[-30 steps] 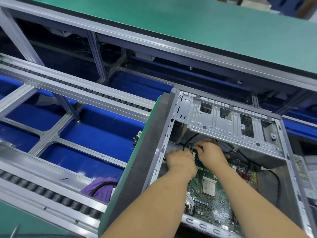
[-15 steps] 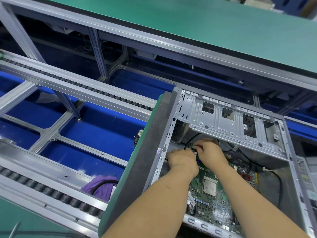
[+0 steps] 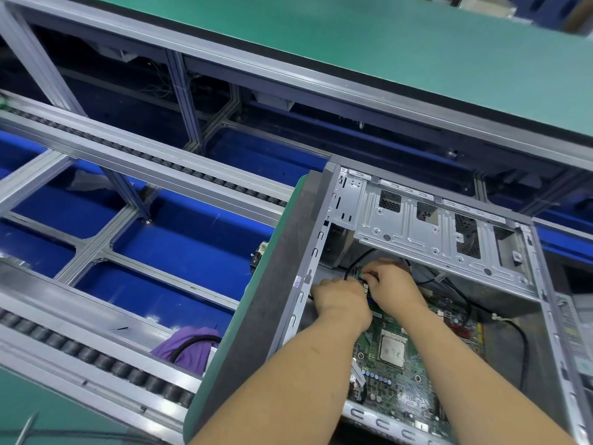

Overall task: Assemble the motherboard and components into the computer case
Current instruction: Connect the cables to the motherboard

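Motherboard (image 3: 407,377), green and studded with small parts, lies flat on the floor of the open computer case (image 3: 308,277), which fills the lower right of the frame. Near the board's middle we see a square silver processor (image 3: 392,351), and a red connector block (image 3: 463,331) sits toward its right edge. Both our bare arms reach in from the bottom of the frame and meet at the board's upper left corner, under the silver drive bracket (image 3: 426,232) that spans the top of the case.

Our right hand (image 3: 393,285) curls its fingertips around a small green connector (image 3: 362,277), pinching it at the end of a black cable (image 3: 349,268) that loops up behind. Our left hand (image 3: 341,298) sits just beside it, touching it, knuckles up and fingers bent downward; what they press or hold is hidden beneath the hand, so we cannot tell its grip. Another black cable (image 3: 521,345) trails down the right side of the case floor.

Left of the case run two roller conveyor rails (image 3: 96,358) over a blue floor (image 3: 192,248). A purple cloth (image 3: 192,345) lies near the lower rail. A green work surface (image 3: 385,49) crosses the upper part of the frame.
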{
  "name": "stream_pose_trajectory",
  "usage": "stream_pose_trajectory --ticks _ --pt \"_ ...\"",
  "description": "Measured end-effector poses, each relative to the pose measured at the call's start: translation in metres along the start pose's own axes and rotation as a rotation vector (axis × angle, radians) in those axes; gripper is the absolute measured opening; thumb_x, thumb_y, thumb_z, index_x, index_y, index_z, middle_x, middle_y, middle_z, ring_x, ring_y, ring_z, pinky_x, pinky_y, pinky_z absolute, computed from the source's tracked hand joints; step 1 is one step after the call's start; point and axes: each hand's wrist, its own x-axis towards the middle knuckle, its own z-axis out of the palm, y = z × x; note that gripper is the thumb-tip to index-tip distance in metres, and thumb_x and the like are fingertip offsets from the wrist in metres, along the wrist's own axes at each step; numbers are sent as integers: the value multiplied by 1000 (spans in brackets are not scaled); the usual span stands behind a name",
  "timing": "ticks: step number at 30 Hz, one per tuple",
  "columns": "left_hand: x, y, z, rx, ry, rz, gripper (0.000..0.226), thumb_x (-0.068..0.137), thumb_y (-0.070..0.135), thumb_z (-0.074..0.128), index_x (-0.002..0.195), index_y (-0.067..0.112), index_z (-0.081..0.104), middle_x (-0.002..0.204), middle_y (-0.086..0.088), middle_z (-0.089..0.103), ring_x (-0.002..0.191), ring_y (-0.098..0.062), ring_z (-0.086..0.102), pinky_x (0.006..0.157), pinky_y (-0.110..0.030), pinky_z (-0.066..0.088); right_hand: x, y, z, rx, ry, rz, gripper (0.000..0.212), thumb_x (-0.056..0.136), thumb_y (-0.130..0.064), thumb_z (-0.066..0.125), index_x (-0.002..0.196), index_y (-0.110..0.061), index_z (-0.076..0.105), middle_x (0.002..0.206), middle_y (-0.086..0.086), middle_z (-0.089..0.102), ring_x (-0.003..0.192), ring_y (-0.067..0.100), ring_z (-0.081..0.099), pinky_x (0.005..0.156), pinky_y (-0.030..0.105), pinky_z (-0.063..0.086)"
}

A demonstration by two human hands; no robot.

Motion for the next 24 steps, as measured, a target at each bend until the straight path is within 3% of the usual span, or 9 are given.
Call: stream_pose_trajectory --ticks 8,16,20,24 --pt "0 0 1 4 10 2 53 86 27 58 135 14 41 131 -12 53 122 -31 48 90 -40 38 1 -3 0 -74 5 -23 23 103 -18 53 115 -13 72 110 11 71 97 32 66 84 38 54" --pt "2 0 1 5 -4 -1 56 87 29 58 137 13 39 132 -12 52 121 -31 48 85 -39 38 -1 1 0 -54 9 -15 27 104 -23 55 123 -14 73 124 6 72 116 29 63 97 38 52" --pt "2 1 1 -2 1 2 55 86 28 58 136 13 40 131 -12 52 120 -31 48 78 -39 34 3 0 3 -94 -9 -15 25 104 -23 53 119 -13 72 114 12 73 100 31 67 84 36 54" --pt "1 0 1 -1 3 -4 55 87 28 58 137 13 40 131 -12 52 121 -31 48 81 -39 35 4 1 3 -107 -28 0 25 105 -23 53 120 -13 69 109 13 73 97 31 67 81 35 54"
